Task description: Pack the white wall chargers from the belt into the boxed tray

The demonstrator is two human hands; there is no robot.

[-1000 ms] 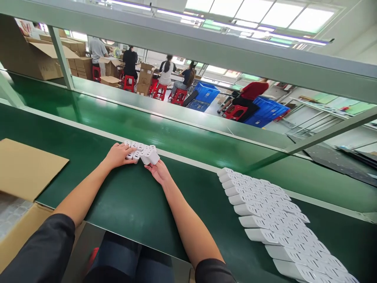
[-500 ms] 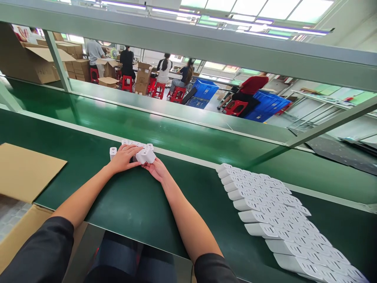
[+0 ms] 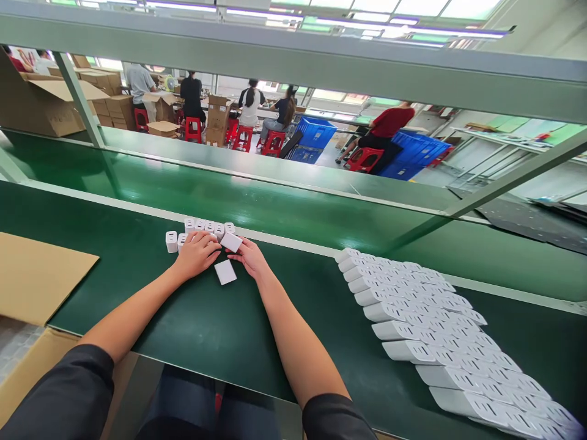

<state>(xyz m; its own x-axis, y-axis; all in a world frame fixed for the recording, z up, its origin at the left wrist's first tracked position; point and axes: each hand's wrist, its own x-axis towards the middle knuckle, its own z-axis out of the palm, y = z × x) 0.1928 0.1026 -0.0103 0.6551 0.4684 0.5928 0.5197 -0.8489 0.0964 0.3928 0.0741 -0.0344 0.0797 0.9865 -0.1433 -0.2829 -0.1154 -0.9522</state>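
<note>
Several white charger blocks, round-cornered and slotted on top, stand in two short rows on the green desk. I see the right hand clamped on a held block, plain face up; the left hand covers the near row, its grip unclear to me. One loose block lies just near of both.
</note>
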